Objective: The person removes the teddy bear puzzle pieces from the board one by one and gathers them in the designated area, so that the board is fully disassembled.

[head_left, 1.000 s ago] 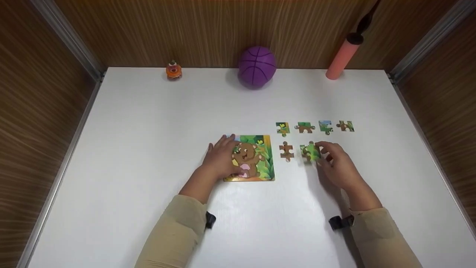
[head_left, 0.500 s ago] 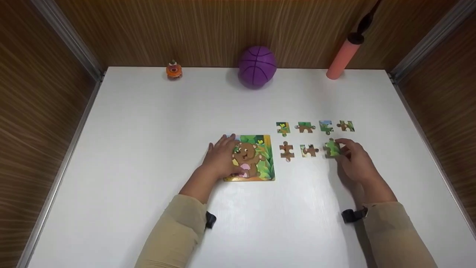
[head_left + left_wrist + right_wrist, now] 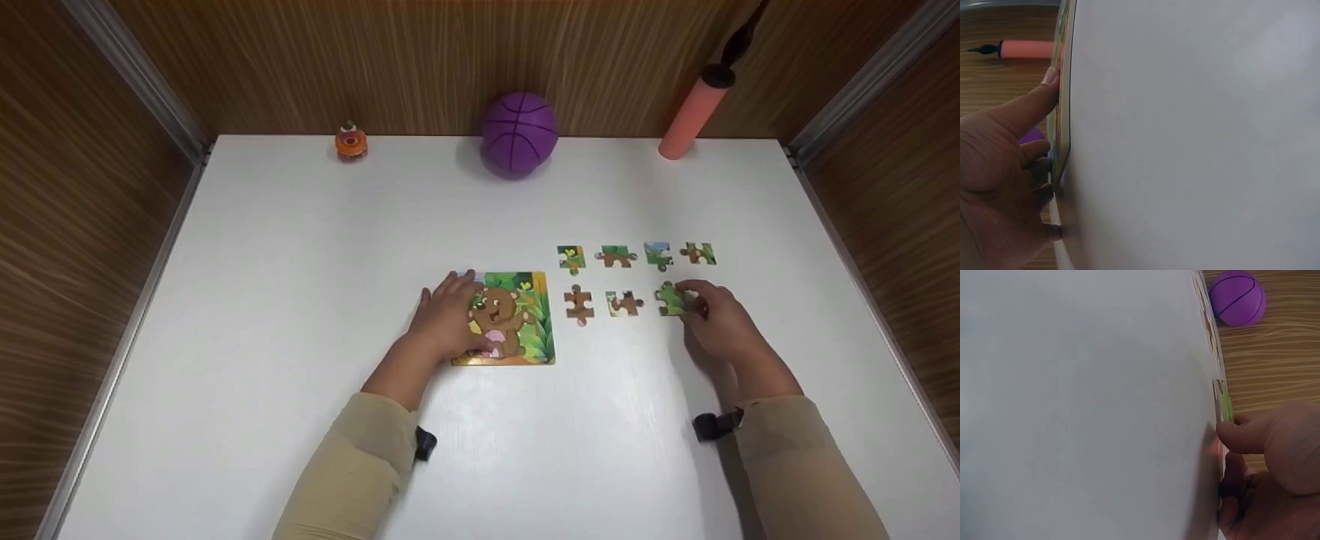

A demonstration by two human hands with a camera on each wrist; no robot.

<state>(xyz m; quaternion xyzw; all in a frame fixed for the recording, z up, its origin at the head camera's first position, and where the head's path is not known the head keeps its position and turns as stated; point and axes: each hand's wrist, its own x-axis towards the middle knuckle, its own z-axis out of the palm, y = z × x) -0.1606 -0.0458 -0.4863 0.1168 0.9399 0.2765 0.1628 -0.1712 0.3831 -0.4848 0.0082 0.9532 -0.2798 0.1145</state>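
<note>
My left hand lies spread over the left part of a square bear-picture puzzle board, hiding that side of it. In the left wrist view its thumb and fingertips rest on the edge-on board. My right hand pinches a green jigsaw piece between thumb and index finger, low over the table at the right end of the lower row. The right wrist view shows the thumb at this piece's edge, the other fingers curled beneath. Left of it lie a brown-and-white piece and a brown piece.
Several more jigsaw pieces form an upper row, from a yellow-and-green one to a brown one. A purple ball, an orange toy figure and a pink pump stand along the back wood-grain wall.
My right hand has carried the green piece rightward from over the brown-and-white piece, which now shows uncovered, and lowered it at the row's end. The left hand stays put.
</note>
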